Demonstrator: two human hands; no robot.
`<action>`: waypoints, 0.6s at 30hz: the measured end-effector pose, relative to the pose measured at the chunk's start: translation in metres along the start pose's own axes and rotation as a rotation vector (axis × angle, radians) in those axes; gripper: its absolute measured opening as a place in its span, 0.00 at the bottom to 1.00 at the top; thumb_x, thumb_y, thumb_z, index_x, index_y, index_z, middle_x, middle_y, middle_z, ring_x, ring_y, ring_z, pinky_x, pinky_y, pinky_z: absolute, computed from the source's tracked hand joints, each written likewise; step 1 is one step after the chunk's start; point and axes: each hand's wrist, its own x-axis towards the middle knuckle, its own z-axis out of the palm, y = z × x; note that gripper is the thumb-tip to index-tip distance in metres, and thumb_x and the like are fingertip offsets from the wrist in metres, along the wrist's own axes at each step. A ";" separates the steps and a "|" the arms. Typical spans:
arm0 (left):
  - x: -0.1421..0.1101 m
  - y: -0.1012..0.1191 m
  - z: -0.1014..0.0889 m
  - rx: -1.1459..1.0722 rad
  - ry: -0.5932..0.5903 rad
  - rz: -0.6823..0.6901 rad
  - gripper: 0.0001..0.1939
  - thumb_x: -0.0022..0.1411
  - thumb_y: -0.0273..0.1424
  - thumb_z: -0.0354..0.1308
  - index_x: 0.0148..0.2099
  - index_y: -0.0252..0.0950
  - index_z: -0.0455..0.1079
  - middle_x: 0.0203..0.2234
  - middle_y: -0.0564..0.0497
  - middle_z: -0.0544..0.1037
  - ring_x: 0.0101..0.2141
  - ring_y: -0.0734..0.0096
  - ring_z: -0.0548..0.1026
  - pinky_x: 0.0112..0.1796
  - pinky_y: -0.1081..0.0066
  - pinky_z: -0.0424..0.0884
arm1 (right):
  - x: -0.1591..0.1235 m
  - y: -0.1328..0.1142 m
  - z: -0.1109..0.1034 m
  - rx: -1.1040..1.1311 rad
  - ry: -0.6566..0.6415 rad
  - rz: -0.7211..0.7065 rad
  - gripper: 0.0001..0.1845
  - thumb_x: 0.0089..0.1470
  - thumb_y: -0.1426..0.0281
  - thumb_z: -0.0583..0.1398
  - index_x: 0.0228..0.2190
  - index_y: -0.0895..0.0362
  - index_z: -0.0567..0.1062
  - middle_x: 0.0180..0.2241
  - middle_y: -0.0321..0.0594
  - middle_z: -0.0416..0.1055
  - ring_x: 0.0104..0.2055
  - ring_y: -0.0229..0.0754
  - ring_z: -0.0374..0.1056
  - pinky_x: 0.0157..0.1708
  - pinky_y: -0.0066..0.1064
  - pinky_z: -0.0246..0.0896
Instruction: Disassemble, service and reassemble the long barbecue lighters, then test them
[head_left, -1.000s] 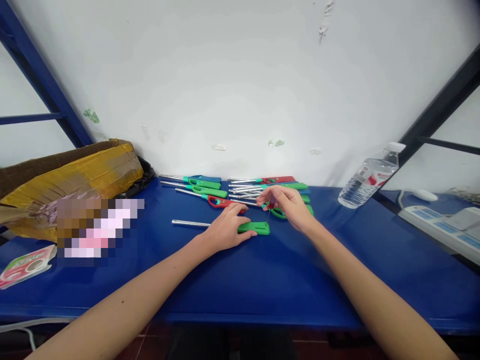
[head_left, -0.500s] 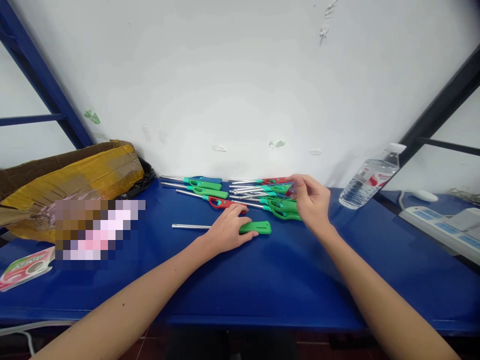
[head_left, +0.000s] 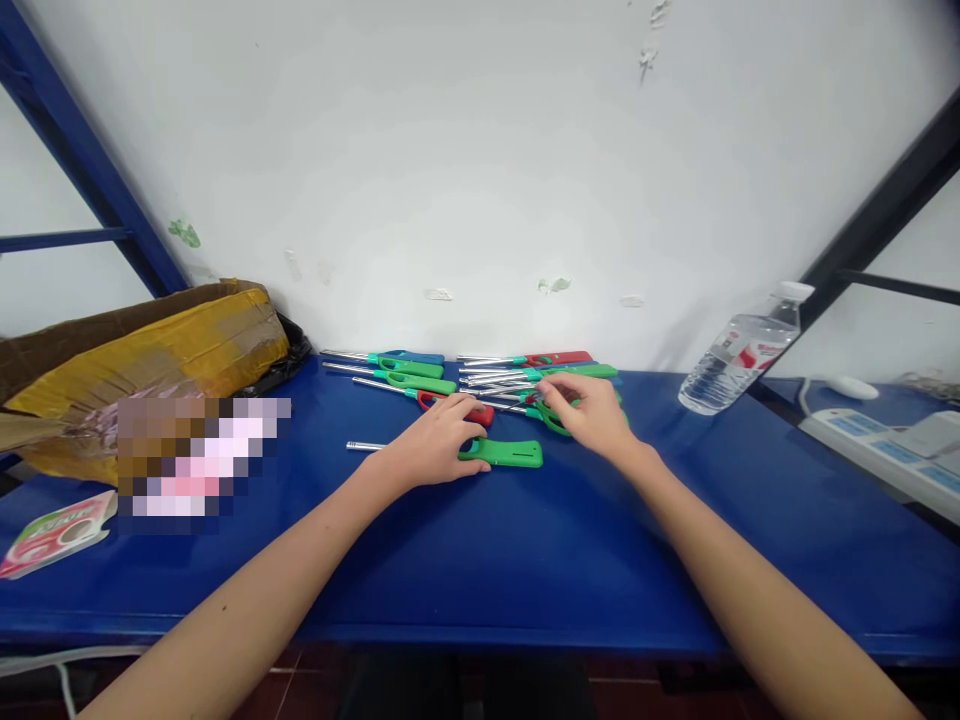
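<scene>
A green long-necked gas lighter [head_left: 510, 454] lies on the blue table, its metal tube pointing left. My left hand [head_left: 431, 442] is around its trigger end, thumb on the near side and fingers on the far side. My right hand [head_left: 589, 408] is over the right-hand group of lighters, fingertips pinched. Something small and dark shows at those fingertips, too small to name. In that group are a red lighter [head_left: 559, 358] and several green ones, partly hidden by the hand. Left of it lie a blue lighter [head_left: 412, 358], a green lighter [head_left: 420, 382] and a red lighter [head_left: 480, 416].
An opened, yellow-taped cardboard box [head_left: 217, 345] stands at the left, with a pink and white package card [head_left: 56, 535] in front. At the right are a water bottle [head_left: 739, 355] and a white power strip [head_left: 885, 450]. A white wall rises behind the table.
My right hand has moved left and slightly down over the lighters, uncovering the red one's handle. My left hand has slid left along the green lighter, which stays in place.
</scene>
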 end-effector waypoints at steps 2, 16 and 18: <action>0.000 0.000 0.001 -0.013 -0.001 0.003 0.13 0.58 0.38 0.66 0.41 0.35 0.75 0.50 0.41 0.71 0.55 0.52 0.66 0.56 0.55 0.64 | 0.000 0.001 -0.002 -0.063 -0.134 -0.029 0.15 0.60 0.61 0.55 0.32 0.55 0.78 0.27 0.39 0.77 0.25 0.42 0.68 0.27 0.32 0.60; 0.004 0.006 -0.004 0.027 0.067 0.010 0.14 0.55 0.35 0.68 0.40 0.34 0.70 0.50 0.41 0.71 0.51 0.54 0.68 0.52 0.58 0.67 | -0.001 -0.002 -0.010 -0.269 -0.328 -0.075 0.12 0.59 0.63 0.56 0.37 0.54 0.78 0.32 0.41 0.77 0.30 0.44 0.70 0.29 0.34 0.59; 0.004 0.007 -0.005 0.046 0.080 -0.012 0.15 0.57 0.34 0.66 0.44 0.34 0.70 0.49 0.42 0.72 0.50 0.56 0.70 0.51 0.59 0.67 | -0.003 -0.010 -0.008 -0.185 -0.280 -0.164 0.14 0.60 0.60 0.57 0.41 0.54 0.77 0.39 0.44 0.76 0.39 0.48 0.71 0.38 0.38 0.63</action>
